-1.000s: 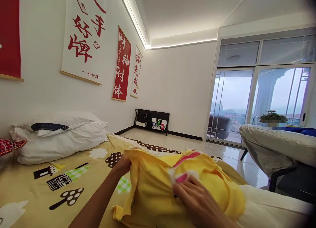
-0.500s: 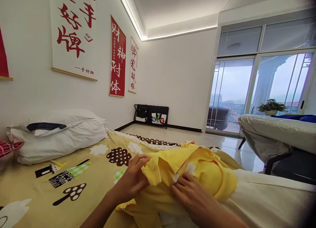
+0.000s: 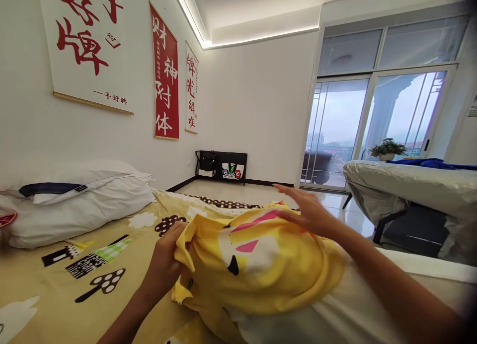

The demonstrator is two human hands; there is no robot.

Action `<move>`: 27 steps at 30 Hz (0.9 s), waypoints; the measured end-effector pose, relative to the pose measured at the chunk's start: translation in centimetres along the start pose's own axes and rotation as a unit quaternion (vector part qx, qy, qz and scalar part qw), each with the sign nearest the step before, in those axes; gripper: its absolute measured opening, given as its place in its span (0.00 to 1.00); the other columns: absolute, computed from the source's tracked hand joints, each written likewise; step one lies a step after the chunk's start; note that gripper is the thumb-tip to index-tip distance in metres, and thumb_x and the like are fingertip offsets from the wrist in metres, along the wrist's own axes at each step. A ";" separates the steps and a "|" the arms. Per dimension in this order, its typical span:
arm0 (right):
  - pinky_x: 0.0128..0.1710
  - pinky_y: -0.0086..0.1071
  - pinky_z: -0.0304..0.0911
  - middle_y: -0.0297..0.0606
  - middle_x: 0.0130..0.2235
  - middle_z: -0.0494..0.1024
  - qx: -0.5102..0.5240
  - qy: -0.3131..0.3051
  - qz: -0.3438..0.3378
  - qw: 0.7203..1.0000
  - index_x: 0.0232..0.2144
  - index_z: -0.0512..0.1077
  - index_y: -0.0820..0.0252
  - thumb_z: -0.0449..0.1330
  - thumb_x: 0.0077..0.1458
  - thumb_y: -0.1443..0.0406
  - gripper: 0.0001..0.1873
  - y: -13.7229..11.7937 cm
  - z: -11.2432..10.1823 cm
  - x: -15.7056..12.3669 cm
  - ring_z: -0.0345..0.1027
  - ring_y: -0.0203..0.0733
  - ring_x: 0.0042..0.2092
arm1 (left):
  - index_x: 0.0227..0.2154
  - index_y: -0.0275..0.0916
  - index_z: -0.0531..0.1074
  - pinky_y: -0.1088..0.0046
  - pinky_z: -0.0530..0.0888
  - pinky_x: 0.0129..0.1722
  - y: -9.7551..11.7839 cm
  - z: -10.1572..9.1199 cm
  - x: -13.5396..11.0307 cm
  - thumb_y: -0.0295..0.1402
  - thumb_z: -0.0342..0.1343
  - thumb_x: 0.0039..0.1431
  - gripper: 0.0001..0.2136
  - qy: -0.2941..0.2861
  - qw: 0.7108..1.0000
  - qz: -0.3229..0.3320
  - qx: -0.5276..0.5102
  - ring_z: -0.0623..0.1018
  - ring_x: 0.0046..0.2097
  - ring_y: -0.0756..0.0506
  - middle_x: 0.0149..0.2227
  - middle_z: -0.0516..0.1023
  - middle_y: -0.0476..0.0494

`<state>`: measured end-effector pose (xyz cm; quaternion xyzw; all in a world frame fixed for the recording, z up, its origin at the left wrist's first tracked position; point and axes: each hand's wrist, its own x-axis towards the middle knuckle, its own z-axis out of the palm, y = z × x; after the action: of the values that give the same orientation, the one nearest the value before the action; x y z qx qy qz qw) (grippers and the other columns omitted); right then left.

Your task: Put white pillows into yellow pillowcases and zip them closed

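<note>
A yellow pillowcase (image 3: 283, 279) with a pink, white and black cartoon print covers a white pillow (image 3: 357, 309) that lies on the bed in front of me. My left hand (image 3: 166, 262) is closed on the pillowcase's left edge, gripping the bunched fabric. My right hand (image 3: 307, 212) lies flat with fingers stretched out on the far top of the yellow pillowcase. The white pillow sticks out from under the yellow cover at the lower right.
The bed has a yellow patterned sheet (image 3: 74, 284). Two white pillows (image 3: 74, 200) are stacked at its left by the wall. A grey covered table (image 3: 406, 190) stands at the right. Glass balcony doors (image 3: 372, 125) are beyond it, and a low black rack (image 3: 221, 168) stands on the tiled floor against the far wall.
My right hand left the print in the middle, opened and moved up to the far top of the pillowcase. The cover now lies smoother, with its print showing. My left hand kept its grip.
</note>
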<state>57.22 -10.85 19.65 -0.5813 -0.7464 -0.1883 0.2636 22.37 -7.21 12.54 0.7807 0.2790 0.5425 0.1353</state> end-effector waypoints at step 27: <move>0.25 0.30 0.46 0.37 0.25 0.75 -0.099 0.008 -0.054 0.994 0.33 0.67 0.55 0.44 0.62 0.64 0.12 3.4 -3.0 -1.8 0.67 0.39 0.26 | 0.28 0.39 0.68 0.80 0.61 0.28 3.7 -2.2 5.5 0.29 0.48 0.48 0.05 0.135 0.990 -0.043 0.005 0.64 0.29 0.52 0.25 0.67 0.55</move>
<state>61.37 -13.13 20.85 -0.5615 -0.7524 -0.2802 0.2002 22.82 -7.24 19.48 0.6886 0.3307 0.6350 0.1152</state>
